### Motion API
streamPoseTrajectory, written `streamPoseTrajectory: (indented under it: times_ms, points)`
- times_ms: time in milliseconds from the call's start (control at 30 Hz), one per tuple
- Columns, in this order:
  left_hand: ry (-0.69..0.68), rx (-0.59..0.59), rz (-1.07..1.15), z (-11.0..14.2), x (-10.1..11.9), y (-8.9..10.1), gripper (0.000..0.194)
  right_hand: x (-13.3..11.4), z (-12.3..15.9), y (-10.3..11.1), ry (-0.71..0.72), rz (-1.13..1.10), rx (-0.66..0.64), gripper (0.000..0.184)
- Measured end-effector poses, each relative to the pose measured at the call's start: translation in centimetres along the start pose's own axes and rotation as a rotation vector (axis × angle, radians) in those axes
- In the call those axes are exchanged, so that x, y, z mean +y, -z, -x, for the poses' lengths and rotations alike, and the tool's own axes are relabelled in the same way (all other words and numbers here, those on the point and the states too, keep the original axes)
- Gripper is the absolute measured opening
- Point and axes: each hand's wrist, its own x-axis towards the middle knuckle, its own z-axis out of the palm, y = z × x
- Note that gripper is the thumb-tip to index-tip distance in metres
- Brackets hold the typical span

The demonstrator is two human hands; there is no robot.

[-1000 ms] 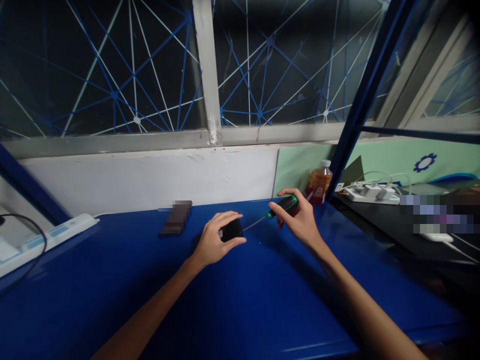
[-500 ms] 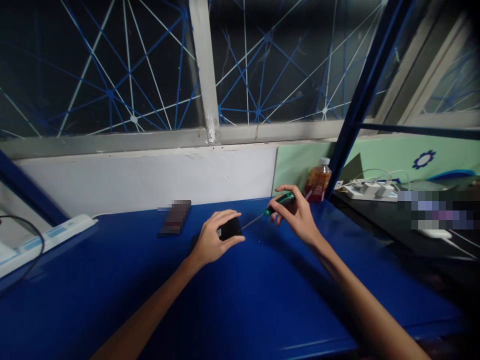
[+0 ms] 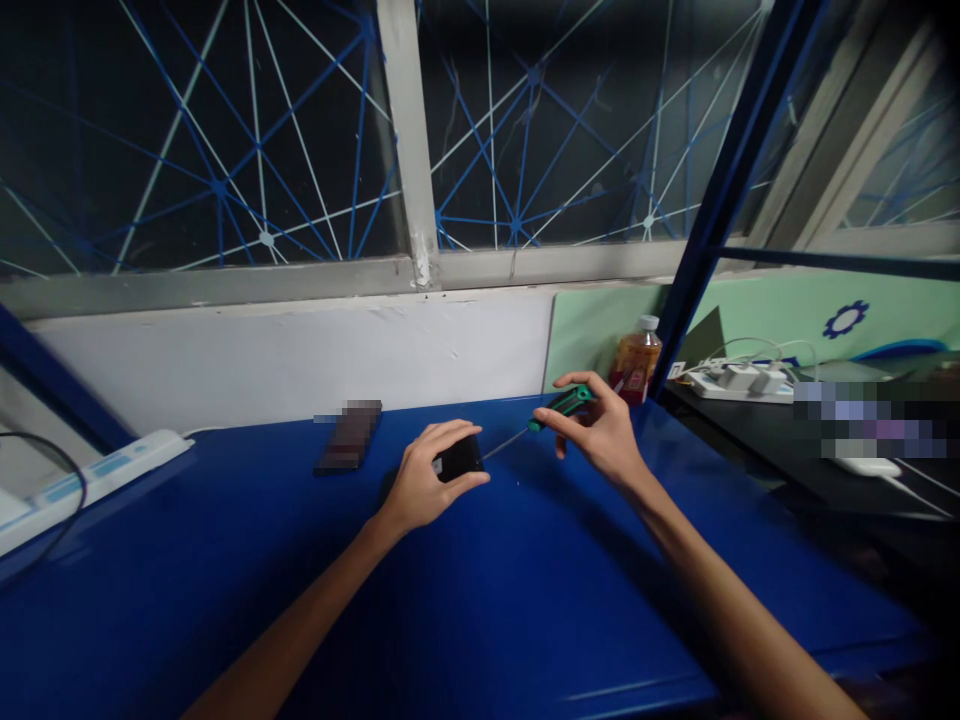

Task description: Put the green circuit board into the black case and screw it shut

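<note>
My left hand (image 3: 427, 475) grips a small black box-like device (image 3: 461, 460), thumb on the near side and fingers on the far side. Part of the device is hidden behind the palm. In my right hand (image 3: 600, 430) is a screwdriver (image 3: 564, 402) with a green and black handle, held between the thumb and fingers. Its thin metal shaft slants down to the left, and the tip meets the right end of the device. Whether the tip sits in a screw is too small to tell.
A dark phone-like slab (image 3: 350, 438) lies on the blue table (image 3: 480, 620) left of my hands. White power strips (image 3: 97, 485) are at the left edge and on the black desk at right. A drink bottle (image 3: 637, 358) stands by the blue post (image 3: 694, 265).
The fingers of my right hand have shifted around the screwdriver handle, which appears turned a little. My left hand and the device have stayed in place.
</note>
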Motion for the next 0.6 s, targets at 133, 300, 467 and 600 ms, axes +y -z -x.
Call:
streamPoseTrajectory:
  times_ms: [133,300,467,600]
  points:
    - [-0.004,0.005,-0.002,0.04,-0.09,0.01,0.047,0.07,0.06,-0.19,0.014,0.029,0.024,0.044]
    - [0.002,0.004,-0.005,0.10,-0.17,-0.05,0.047,-0.01,-0.03,-0.04,-0.008,-0.084,-0.099,0.049]
    - [0.002,-0.010,-0.006,0.12,-0.14,-0.18,0.048,0.08,-0.02,-0.10,0.033,0.044,0.022,0.046]
    - [0.004,-0.013,-0.008,0.11,-0.15,-0.22,0.048,-0.11,-0.01,-0.13,-0.015,-0.056,-0.100,0.050]
